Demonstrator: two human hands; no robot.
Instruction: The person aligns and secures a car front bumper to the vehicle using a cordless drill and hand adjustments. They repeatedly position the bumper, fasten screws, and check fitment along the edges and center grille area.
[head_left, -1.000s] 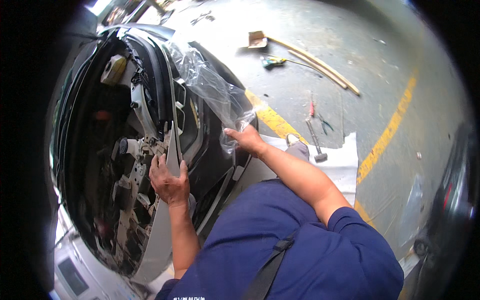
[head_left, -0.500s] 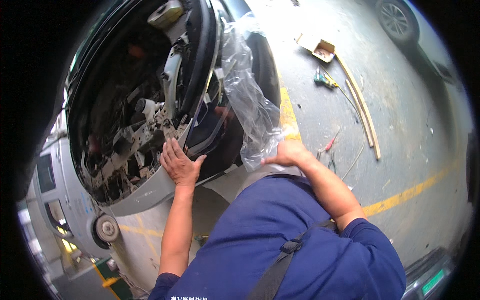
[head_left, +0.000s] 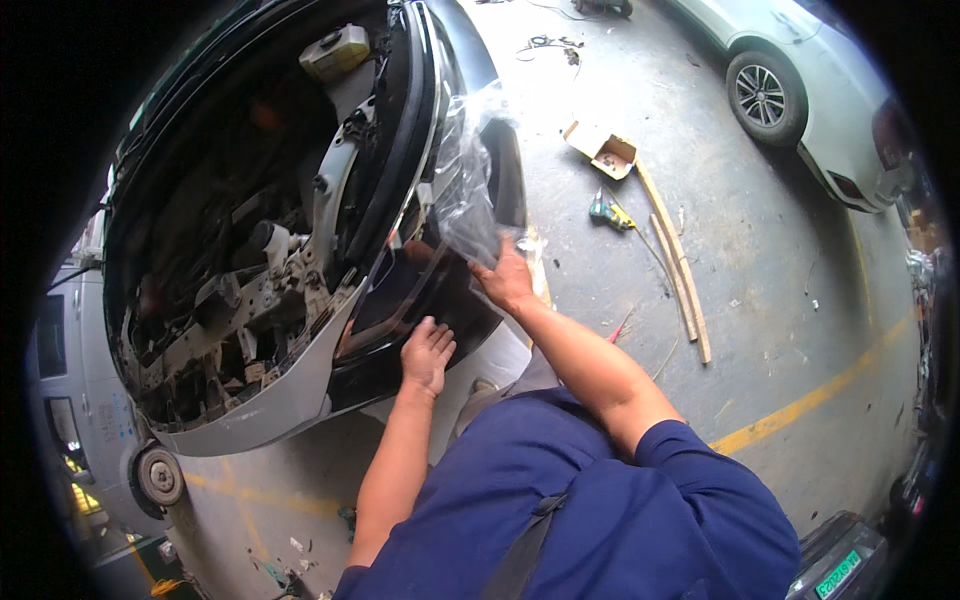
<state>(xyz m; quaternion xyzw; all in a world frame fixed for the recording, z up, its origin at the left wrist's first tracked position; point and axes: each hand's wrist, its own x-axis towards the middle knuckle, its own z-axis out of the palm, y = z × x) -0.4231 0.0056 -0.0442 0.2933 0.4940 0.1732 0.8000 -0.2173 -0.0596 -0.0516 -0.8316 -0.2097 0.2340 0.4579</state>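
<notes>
My right hand (head_left: 508,280) is closed on the lower end of a crumpled sheet of clear plastic film (head_left: 463,190). The film lies along the side of the car's front corner. To its left, my left hand (head_left: 428,358) has its fingers extended and holds nothing. That hand is beside the dark headlight (head_left: 392,300); whether it touches the surface I cannot tell. The car's grey bumper (head_left: 290,400) curves below the uncovered engine bay (head_left: 270,260).
Two wooden strips (head_left: 685,270), a small open cardboard box (head_left: 612,155) and a cordless drill (head_left: 608,212) lie on the floor to the right. A red-handled tool (head_left: 620,328) is nearer. A white car (head_left: 830,100) stands far right, a grey vehicle (head_left: 100,400) at left.
My right hand has moved up and left toward the car with the plastic film. My left hand has left the bumper's top edge and shifted right, beside the headlight. The view has shifted too.
</notes>
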